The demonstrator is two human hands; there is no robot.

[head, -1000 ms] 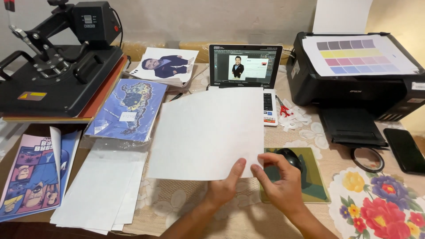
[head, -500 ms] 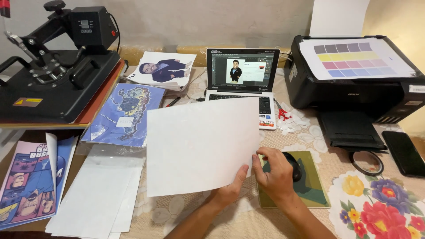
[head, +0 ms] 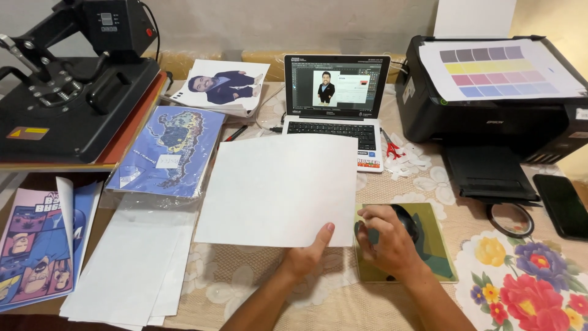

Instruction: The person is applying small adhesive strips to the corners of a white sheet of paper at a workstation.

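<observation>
A blank white sheet of paper [head: 278,187] is held up over the table, its far edge covering the front of an open laptop [head: 334,104]. My left hand [head: 306,254] pinches the sheet's near edge, thumb on top. My right hand [head: 386,239] rests on a black computer mouse [head: 405,219] that lies on a green mouse pad [head: 432,245] just right of the sheet. The right fingers are curled around the mouse and hide most of it.
A black heat press [head: 70,92] stands at the far left. A black printer [head: 490,92] with a colour test sheet sits at the right, a dark phone [head: 563,205] beside it. Printed pictures [head: 168,150], white sheets [head: 131,263] and a tape ring [head: 509,219] lie around.
The white sheet has been straightened and moved forward toward the laptop. My right hand has settled onto the mouse and my left hand shifted to the sheet's near edge.
</observation>
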